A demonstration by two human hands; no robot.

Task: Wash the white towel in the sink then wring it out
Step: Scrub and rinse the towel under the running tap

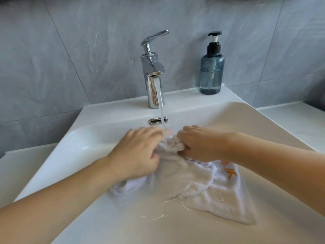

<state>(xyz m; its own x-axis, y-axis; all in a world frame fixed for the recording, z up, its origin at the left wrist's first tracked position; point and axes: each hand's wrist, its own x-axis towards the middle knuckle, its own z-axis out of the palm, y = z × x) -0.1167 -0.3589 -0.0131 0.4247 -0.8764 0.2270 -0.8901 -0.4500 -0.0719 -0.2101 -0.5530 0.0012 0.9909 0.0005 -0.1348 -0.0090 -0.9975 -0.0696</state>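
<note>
White towel down in the sink, soaked, and from the head camera both hands are working the bunched top edge of it right under the stream. Water runs from the chrome tap straight onto the ruck of cloth held between them. Left hand sits on the near-left part of the bunch, fingers curled down into the fabric, gripping it. Right hand comes in from the other side, knuckles up, fingers tucked around a fold of towel, clenched on it too. The two hands are close together, almost meeting at the stream.

Now the relation that matters: the bulk of the towel trails away from the grips toward the camera and to the right, spreading flat on the basin floor to a corner at the lower right, orange mark just under the right forearm. A smaller roll pokes out below the left wrist. So the loose length lies on the right hand's side; gathering it for wringing looks like that hand's job. Washing stage, I'd say, wringing not yet begun. Soap bottle stands on the rim, back right, well apart from the hands.
</note>
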